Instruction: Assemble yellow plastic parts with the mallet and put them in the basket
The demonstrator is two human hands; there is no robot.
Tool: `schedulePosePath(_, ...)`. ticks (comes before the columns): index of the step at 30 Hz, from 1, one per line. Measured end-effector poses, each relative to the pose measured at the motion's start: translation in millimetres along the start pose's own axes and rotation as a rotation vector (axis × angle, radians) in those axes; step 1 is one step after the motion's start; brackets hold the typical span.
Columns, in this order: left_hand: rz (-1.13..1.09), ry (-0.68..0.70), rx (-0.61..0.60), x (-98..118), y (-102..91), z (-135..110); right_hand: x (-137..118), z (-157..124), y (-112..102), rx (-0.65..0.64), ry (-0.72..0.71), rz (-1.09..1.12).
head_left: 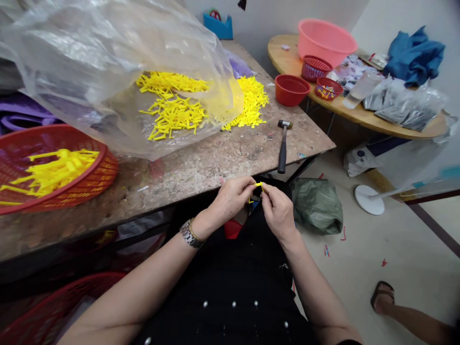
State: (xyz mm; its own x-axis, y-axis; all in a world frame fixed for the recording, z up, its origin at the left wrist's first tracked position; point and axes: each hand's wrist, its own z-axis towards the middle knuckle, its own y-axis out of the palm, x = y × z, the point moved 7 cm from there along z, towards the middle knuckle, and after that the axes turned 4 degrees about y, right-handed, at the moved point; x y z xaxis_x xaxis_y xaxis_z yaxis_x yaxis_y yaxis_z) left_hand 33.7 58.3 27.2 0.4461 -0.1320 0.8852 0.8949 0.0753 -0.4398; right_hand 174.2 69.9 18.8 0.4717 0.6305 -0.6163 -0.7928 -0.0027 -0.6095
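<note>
My left hand (pixel 233 197) and my right hand (pixel 277 211) meet over my lap, just off the worn table's (pixel 201 167) front edge. Both are closed in a pinch on one small yellow plastic piece (pixel 258 185) held between their fingertips. A watch sits on my left wrist. A heap of the same yellow plastic pieces (pixel 251 103) lies on the table, partly inside a large clear plastic bag (pixel 118 67). A red basket (pixel 53 172) at the left holds more yellow pieces.
A small hammer (pixel 283 146) lies near the table's right corner. A red bowl (pixel 291 89) stands behind it. The round wooden table (pixel 359 115) carries a pink basin (pixel 326 40), small baskets and bags. Another person's sandalled foot (pixel 383 294) rests on the floor.
</note>
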Motion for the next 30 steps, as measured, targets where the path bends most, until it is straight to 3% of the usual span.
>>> schedulePosePath(8,-0.261,-0.063,-0.020,-9.1,4.4,-0.6,16.3,1.6,-1.6,0.069,0.258,0.310)
schedulePosePath(19,-0.387,-0.169,-0.012,-17.4,13.5,-4.2,31.4,1.1,8.9,0.125,0.406,0.510)
schedulePosePath(25,-0.273,-0.127,0.035,-9.4,-0.7,-2.0,27.6,2.3,6.9,0.087,0.400,0.500)
schedulePosePath(30,0.035,-0.008,0.139,0.0,-28.9,2.7,32.8,14.6,-25.9,0.158,0.349,0.355)
